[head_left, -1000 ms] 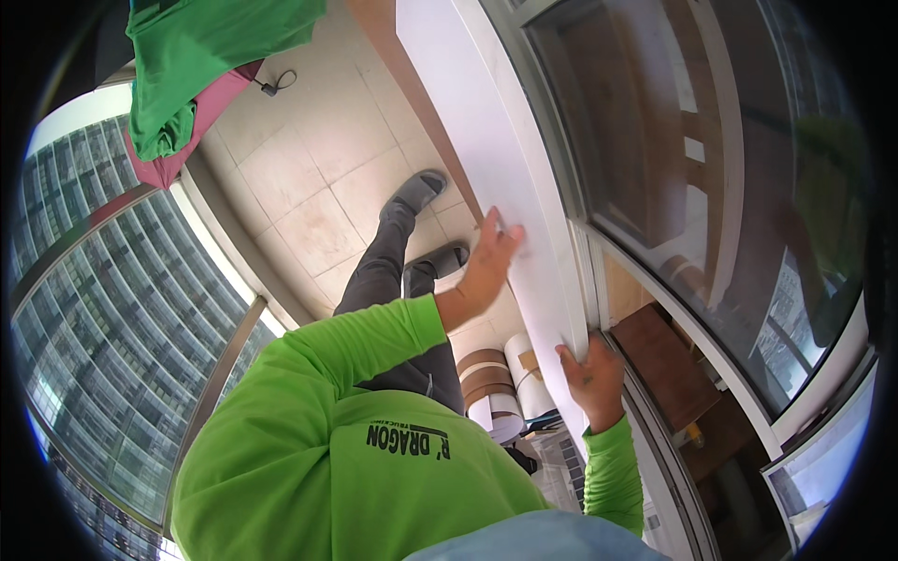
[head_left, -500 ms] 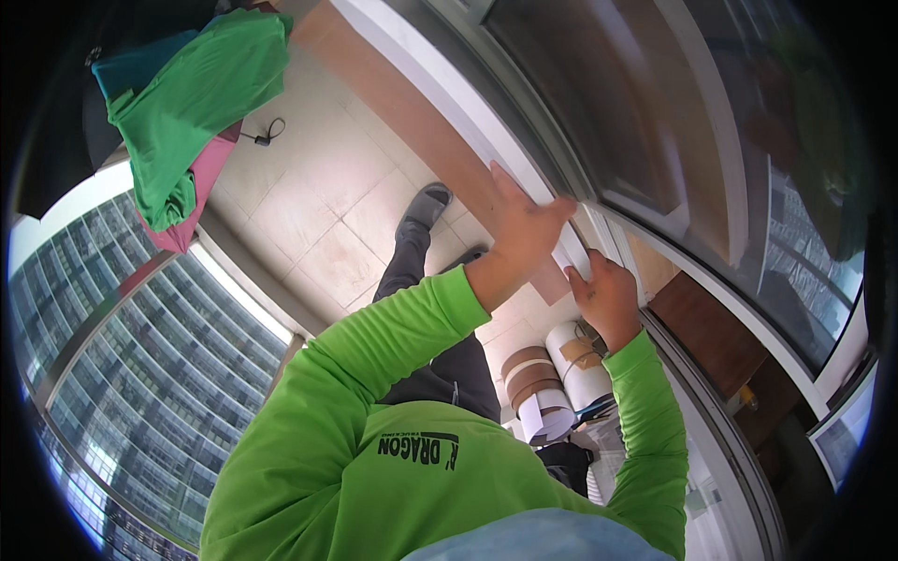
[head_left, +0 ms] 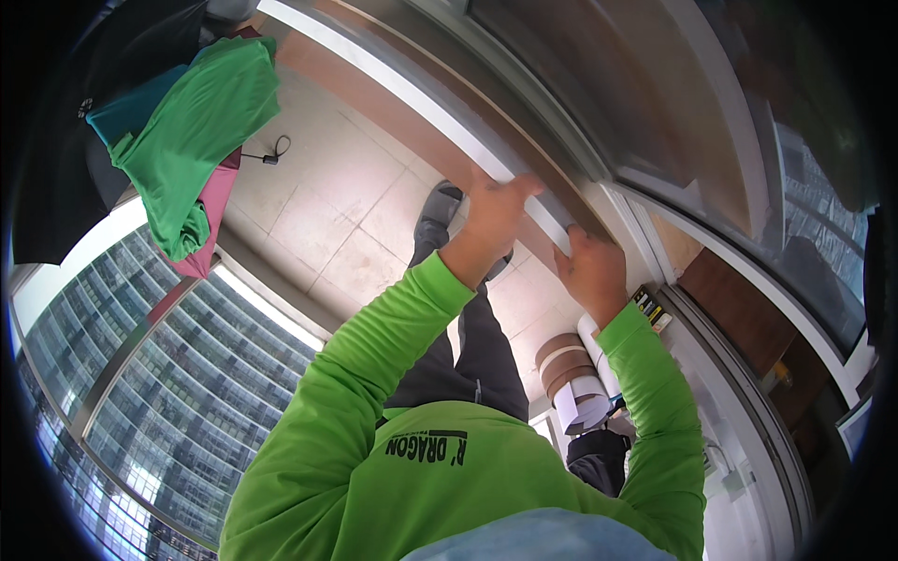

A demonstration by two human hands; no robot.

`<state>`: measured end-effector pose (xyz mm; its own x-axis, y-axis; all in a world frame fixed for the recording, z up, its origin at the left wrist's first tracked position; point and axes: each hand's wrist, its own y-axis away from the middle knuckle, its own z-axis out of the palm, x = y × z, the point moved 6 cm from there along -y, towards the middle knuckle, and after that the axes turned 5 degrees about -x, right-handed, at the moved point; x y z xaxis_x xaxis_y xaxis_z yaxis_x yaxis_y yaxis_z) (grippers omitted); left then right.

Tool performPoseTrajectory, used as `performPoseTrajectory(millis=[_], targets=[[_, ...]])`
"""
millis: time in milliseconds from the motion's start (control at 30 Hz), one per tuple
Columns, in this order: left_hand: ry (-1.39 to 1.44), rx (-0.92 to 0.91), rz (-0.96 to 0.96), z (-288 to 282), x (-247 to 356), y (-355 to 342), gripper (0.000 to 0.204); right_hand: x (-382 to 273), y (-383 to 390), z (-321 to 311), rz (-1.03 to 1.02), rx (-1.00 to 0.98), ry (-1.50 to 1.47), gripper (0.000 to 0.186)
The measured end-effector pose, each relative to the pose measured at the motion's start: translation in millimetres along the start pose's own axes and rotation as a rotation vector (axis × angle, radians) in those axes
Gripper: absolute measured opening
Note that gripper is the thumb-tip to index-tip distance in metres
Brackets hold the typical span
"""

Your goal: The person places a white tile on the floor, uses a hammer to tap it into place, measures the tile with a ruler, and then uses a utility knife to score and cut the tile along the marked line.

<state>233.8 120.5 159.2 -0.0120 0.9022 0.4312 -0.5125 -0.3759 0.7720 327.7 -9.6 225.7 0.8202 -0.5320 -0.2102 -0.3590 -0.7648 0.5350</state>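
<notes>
A long, narrow board point(head_left: 421, 93) with a white edge and brownish faces slants from the far left toward my hands. My left hand point(head_left: 496, 215) grips it partway along, thumb laid across the white edge and fingers against the brown side. Nearer its close end, my right hand point(head_left: 597, 271) also holds the board, with the thumb up by the edge. The fingers on the far side are partly hidden. Below the board show my feet in grey slip-on shoes point(head_left: 438, 208) on pale floor tiles.
Glass door panels point(head_left: 692, 140) rise close on the right. Brown and white rolls point(head_left: 566, 369) stand beside my right forearm. Green cloth point(head_left: 210, 122) lies over pink and teal things at the far left. A black cord loop point(head_left: 271, 157) rests on the tiles; windows point(head_left: 215, 374) line the left.
Both hands and the board have shifted slightly left in the picture, and brown now shows on both sides of the white edge. My view has turned a little too. The grip stays.
</notes>
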Motion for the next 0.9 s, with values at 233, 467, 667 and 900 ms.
performPoseTrajectory(millis=[233,467,667,900], targets=[[-0.017,-0.103,0.180,-25.1,-8.3,-10.0,0.047,-15.2,1.9,15.2,-0.016,0.045,-0.088,0.027],[-0.239,-0.119,0.145,-71.6,-11.5,13.9,0.036,-16.9,26.8,24.4,0.016,0.028,-0.368,0.042],[0.089,0.113,0.113,-94.1,-16.3,39.7,0.044,191.1,140.2,152.8,0.640,0.185,-0.732,0.040],[0.128,0.091,0.014,-128.3,-43.8,29.4,0.045,392.8,365.4,341.9,1.135,-0.365,-0.177,0.071]])
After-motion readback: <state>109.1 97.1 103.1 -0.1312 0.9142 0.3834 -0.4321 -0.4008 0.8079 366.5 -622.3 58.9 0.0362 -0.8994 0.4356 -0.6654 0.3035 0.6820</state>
